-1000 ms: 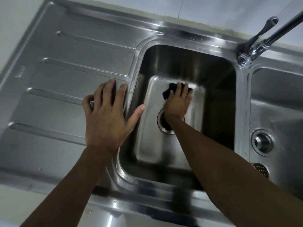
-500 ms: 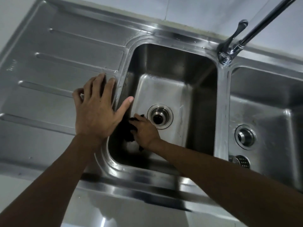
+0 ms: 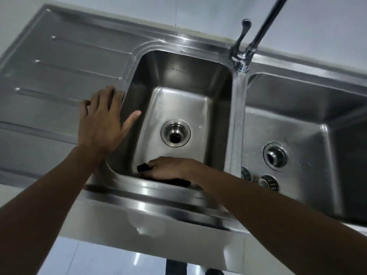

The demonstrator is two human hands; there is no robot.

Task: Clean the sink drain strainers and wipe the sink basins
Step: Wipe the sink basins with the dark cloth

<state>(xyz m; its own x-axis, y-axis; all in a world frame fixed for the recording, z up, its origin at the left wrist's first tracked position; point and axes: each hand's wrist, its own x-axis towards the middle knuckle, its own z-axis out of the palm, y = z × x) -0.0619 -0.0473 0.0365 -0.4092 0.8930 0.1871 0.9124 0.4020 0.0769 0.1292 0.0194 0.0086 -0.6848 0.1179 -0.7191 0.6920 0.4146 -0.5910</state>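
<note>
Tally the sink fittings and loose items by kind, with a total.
Basins: 2, left basin, right basin
Drain openings: 2
Loose strainers: 2
Faucet: 1
Black cloth: 1
Total: 8

A chrome faucet [image 3: 243,56] stands on the steel ledge at the far edge, its thin lever handle [image 3: 242,33] raised and its long spout [image 3: 268,20] angling up out of view. A ribbed steel drainboard [image 3: 59,76] lies at left. Pale wall [image 3: 178,8] behind, glossy tiled floor [image 3: 99,261] below.
</note>
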